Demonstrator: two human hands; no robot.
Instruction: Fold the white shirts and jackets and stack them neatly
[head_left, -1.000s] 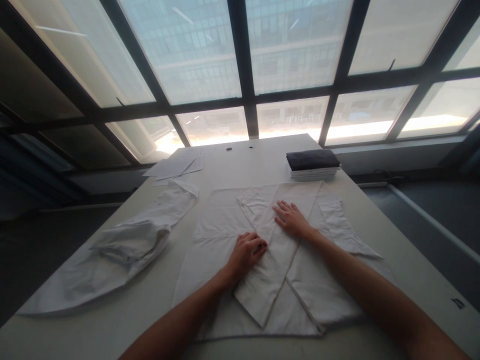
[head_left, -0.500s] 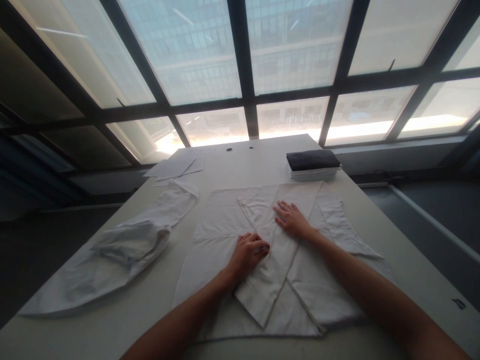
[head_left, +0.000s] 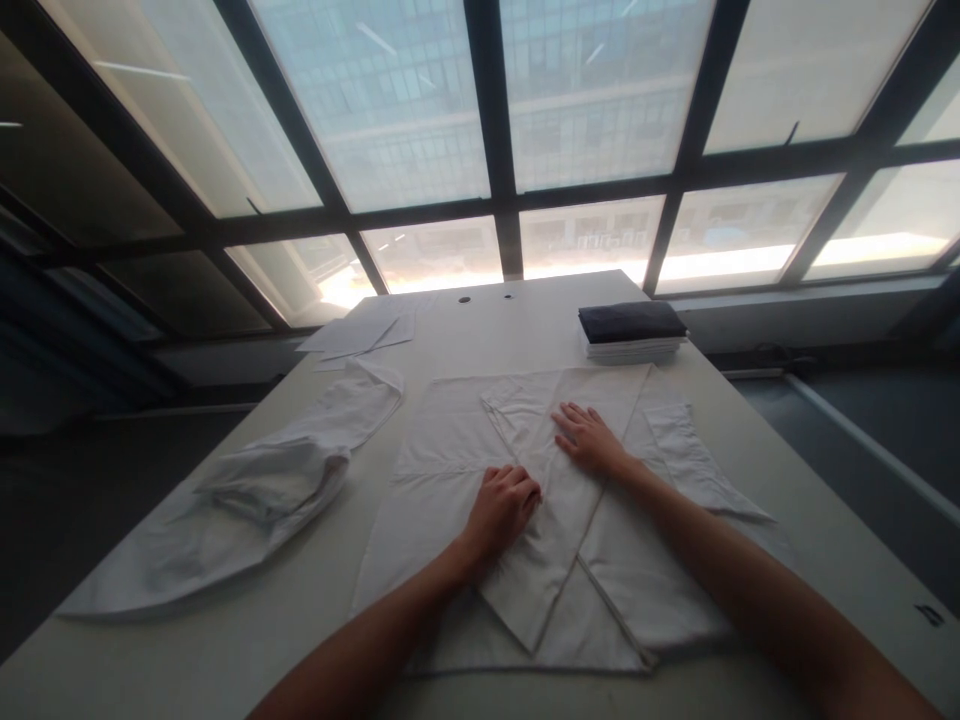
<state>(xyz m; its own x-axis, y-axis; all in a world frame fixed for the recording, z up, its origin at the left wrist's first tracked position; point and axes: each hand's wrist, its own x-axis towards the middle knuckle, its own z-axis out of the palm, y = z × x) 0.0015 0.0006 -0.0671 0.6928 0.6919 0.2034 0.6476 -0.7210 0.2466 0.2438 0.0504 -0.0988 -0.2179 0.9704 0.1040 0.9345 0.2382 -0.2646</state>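
Note:
A white cloth garment [head_left: 435, 530] lies spread on the white table, with overlapping folded panels that cross diagonally in its middle. My left hand [head_left: 504, 510] is closed at the edge of the centre panel, its curled fingers pinching the cloth; small creases run from that spot. Farther up and to the right, my right hand [head_left: 589, 438] rests flat on the same panel with fingers spread. Part of the garment's right side is covered by my right forearm.
Another white cloth piece [head_left: 277, 500] lies crumpled on the table's left side. White paper sheets [head_left: 356, 335] sit at the far left edge. At the far right stands a stack of folded cloths with a black one [head_left: 632, 321] on top. Large framed windows rise behind the white table [head_left: 480, 335].
My left hand's fingers have curled more tightly onto the cloth edge. My right hand stays flat in place. The whole view has shifted slightly.

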